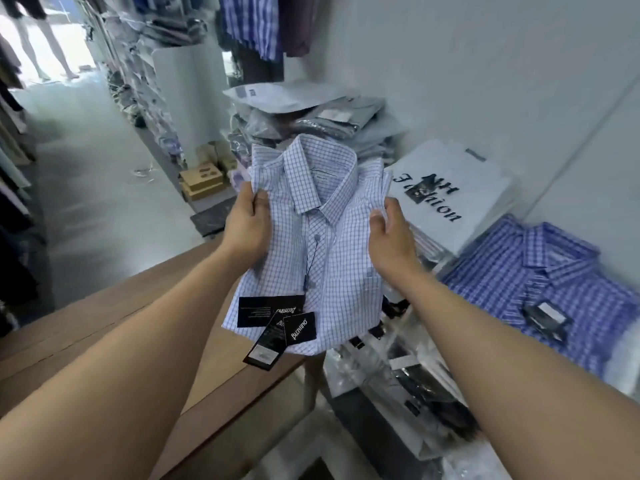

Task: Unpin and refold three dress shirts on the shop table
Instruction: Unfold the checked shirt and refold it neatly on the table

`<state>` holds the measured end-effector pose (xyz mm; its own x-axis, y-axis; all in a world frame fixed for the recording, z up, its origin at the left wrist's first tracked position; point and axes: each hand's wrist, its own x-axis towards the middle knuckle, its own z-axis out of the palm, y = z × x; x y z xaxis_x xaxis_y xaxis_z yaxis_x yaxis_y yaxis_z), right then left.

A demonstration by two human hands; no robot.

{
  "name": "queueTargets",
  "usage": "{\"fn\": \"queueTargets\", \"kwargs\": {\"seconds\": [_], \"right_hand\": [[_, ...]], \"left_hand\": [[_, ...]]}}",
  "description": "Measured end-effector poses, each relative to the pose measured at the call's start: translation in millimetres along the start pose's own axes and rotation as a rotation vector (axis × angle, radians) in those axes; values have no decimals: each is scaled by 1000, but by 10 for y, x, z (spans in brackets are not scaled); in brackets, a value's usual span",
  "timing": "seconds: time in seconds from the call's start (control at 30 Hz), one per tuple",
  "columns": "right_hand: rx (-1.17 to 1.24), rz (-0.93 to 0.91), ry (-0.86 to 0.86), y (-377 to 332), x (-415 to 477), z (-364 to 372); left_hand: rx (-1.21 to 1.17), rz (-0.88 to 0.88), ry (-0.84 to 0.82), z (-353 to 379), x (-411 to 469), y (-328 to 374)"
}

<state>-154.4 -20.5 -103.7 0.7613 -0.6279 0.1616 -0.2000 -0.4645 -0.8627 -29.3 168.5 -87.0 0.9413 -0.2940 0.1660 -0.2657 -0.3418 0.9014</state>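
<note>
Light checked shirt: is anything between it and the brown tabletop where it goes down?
Nothing visible. The left hand and right hand grip the light checked shirt in the air over the brown tabletop edge. Only its own hang tags dangle beneath.

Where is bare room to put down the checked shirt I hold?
The bare brown tabletop, left of the light checked shirt, is free. The right side is crowded: blue shirt, white bags, wrapped packs.

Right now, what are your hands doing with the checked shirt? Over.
Holding: left hand and right hand grip the light checked shirt by its sides. Shirt folded, black tags hanging. Off right, a darker blue shirt lies apart.
</note>
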Motion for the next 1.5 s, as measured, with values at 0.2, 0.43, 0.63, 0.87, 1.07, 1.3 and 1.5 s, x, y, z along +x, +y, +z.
{"fn": "queueTargets", "kwargs": {"seconds": [0.2,0.43,0.63,0.87,1.07,1.3,1.5], "right_hand": [[-30,34,222,267,-23,-917],[-67,201,496,682,-309,-1715],[-142,363,678,1037,-772,-2077],[-205,479,836,1309,-1024,-2581],[-248,549,820,1530,-766,-2985],[-587,667,604,1933,-428,-3057],[-1183,562,113,2118,-415,-2828]], "left_hand": [[-47,165,-164,806,54,594],[-51,272,-405,1652,17,997],[22,317,-614,2299,-228,1159],[132,489,-670,2937,-430,1484],[264,524,-616,3451,-305,1734],[561,457,-780,3933,-248,1589],[980,760,-815,4042,-475,1287]]}}
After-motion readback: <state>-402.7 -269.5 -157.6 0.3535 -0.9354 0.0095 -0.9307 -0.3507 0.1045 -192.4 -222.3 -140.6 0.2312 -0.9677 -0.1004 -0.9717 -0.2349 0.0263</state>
